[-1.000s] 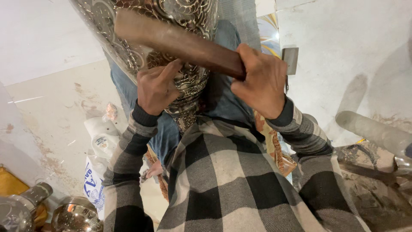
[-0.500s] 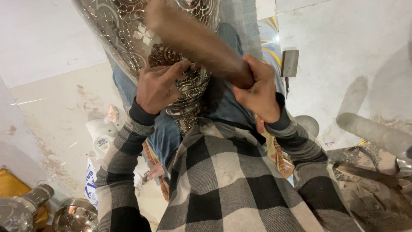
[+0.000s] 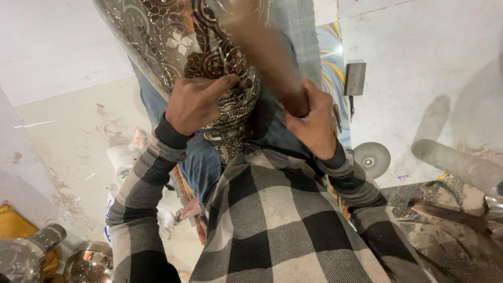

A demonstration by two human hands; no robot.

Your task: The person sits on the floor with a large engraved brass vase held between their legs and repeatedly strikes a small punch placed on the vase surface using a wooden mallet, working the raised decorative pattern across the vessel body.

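wooden stick (image 3: 264, 57) slants up-left from right hand (image 3: 313, 123), over engraved vessel (image 3: 183, 47).

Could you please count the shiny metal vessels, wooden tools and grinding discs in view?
Engraved metal vessels: 3, namely the large vase, a small vase and a round pot.
Wooden mallet: 1
Grinding disc: 1
Total: 5

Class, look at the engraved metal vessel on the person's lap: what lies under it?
Under the engraved metal vessel show blue-jeaned legs. The left hand steadies it; the vessel covers the lap beneath.
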